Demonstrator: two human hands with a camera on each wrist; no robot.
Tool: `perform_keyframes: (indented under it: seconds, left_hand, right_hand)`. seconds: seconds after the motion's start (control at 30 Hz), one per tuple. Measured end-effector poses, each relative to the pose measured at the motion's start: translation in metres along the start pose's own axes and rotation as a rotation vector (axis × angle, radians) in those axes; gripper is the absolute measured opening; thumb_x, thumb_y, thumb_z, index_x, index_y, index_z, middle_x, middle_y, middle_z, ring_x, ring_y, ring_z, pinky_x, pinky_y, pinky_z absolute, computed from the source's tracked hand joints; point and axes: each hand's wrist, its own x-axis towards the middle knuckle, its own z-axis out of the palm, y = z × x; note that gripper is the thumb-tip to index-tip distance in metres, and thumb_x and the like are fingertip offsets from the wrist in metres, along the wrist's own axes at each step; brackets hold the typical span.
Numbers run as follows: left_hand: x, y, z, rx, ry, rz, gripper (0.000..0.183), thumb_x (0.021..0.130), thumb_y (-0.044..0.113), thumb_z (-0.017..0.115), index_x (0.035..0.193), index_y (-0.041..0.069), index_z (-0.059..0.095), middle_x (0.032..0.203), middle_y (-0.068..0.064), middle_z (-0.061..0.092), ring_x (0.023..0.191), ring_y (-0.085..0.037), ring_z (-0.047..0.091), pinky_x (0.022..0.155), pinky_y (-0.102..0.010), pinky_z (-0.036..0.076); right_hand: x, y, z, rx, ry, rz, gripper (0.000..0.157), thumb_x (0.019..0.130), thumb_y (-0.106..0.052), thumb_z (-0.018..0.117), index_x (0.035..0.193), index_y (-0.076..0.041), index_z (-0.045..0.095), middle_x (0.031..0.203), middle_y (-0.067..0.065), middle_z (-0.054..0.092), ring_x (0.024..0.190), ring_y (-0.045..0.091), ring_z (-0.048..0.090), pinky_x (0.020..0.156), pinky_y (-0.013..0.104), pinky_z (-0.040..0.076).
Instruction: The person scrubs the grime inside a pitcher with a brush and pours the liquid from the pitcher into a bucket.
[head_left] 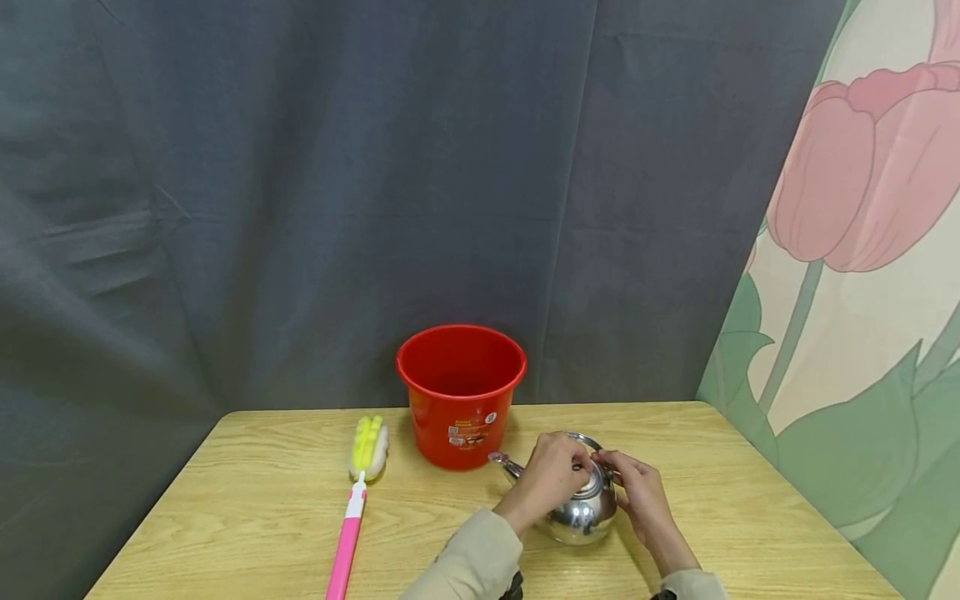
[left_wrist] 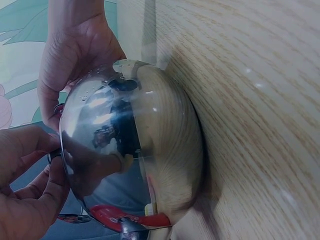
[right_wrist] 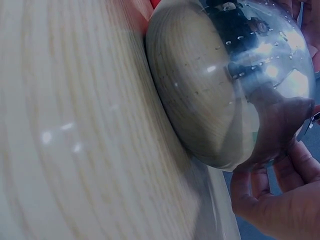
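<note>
A shiny round steel teapot (head_left: pixel 581 518) stands on the table, its spout pointing left and back. My left hand (head_left: pixel 551 475) reaches over its top and pinches the small dark lid knob (left_wrist: pixel 53 154) between thumb and fingers. The lid looks seated on the pot. At the pot's right side, my right hand (head_left: pixel 641 496) holds it near the handle's base, with curled fingers (right_wrist: pixel 242 192) against the metal. Water drops dot the teapot (right_wrist: pixel 225 90) in the right wrist view. Part of the handle is hidden behind the hands.
Behind and left of the teapot stands a red plastic bucket (head_left: pixel 465 425). Farther left lies a long brush (head_left: pixel 348 542) with a pink handle and a yellow and white sponge head. The wooden table (head_left: pixel 247 500) ends at a dark curtain (head_left: pixel 337 208).
</note>
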Motion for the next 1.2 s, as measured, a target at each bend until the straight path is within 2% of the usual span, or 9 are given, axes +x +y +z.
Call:
perform_keyframes:
  seconds: [0.13,0.3,0.6,0.8,1.03,1.2]
  left_hand:
    - [0.000,0.000,0.000,-0.007,-0.003,-0.004,0.008,0.077,0.011,0.074,0.075,0.019,0.072,0.078,0.015,0.062,0.082,-0.001,0.055,0.069,-0.014,0.044]
    - [0.000,0.000,0.000,-0.009,-0.005,-0.005,0.007,0.077,0.011,0.074,0.075,0.018,0.072,0.079,0.015,0.062,0.082,-0.001,0.055,0.069,-0.014,0.044]
    - [0.000,-0.001,0.000,-0.007,-0.006,-0.006,0.008,0.077,0.011,0.074,0.075,0.018,0.072,0.078,0.016,0.062,0.081,0.000,0.055,0.068,-0.013,0.044]
    - [-0.001,0.000,0.000,-0.017,0.001,0.005,0.008,0.076,0.010,0.074,0.075,0.017,0.072,0.078,0.015,0.063,0.081,0.000,0.056,0.067,-0.013,0.044]
    - [-0.001,-0.001,0.001,-0.027,-0.006,-0.010,0.007,0.077,0.010,0.074,0.075,0.017,0.073,0.078,0.015,0.063,0.081,0.000,0.055,0.067,-0.013,0.044]
    - [-0.001,-0.002,0.001,-0.025,-0.002,-0.008,0.007,0.077,0.010,0.074,0.076,0.017,0.073,0.078,0.015,0.063,0.082,0.000,0.055,0.068,-0.014,0.045]
  right_hand:
    - [0.000,0.000,0.000,-0.014,-0.001,0.006,0.036,0.092,-0.032,0.054,0.108,-0.002,0.067,0.101,-0.003,0.066,0.096,0.015,0.053,0.078,0.034,0.045]
    - [0.000,-0.003,-0.002,-0.083,-0.005,0.004,0.035,0.092,-0.030,0.056,0.108,-0.001,0.067,0.110,0.003,0.064,0.100,0.019,0.054,0.081,0.040,0.047]
    - [0.001,-0.008,-0.004,-0.144,-0.029,0.017,0.033,0.088,-0.029,0.061,0.104,-0.001,0.068,0.107,0.004,0.064,0.095,0.016,0.057,0.080,0.043,0.048]
    - [0.000,-0.010,-0.004,-0.151,-0.040,0.025,0.033,0.086,-0.029,0.062,0.103,0.000,0.068,0.109,0.007,0.063,0.100,0.021,0.056,0.084,0.051,0.047]
    - [0.001,-0.009,-0.005,-0.156,-0.054,0.027,0.030,0.088,-0.028,0.062,0.100,-0.002,0.069,0.108,0.006,0.063,0.100,0.021,0.055,0.082,0.048,0.047]
    - [0.002,-0.009,-0.005,-0.149,-0.060,0.037,0.027,0.086,-0.028,0.064,0.097,-0.003,0.069,0.105,0.004,0.063,0.100,0.021,0.055,0.084,0.051,0.046]
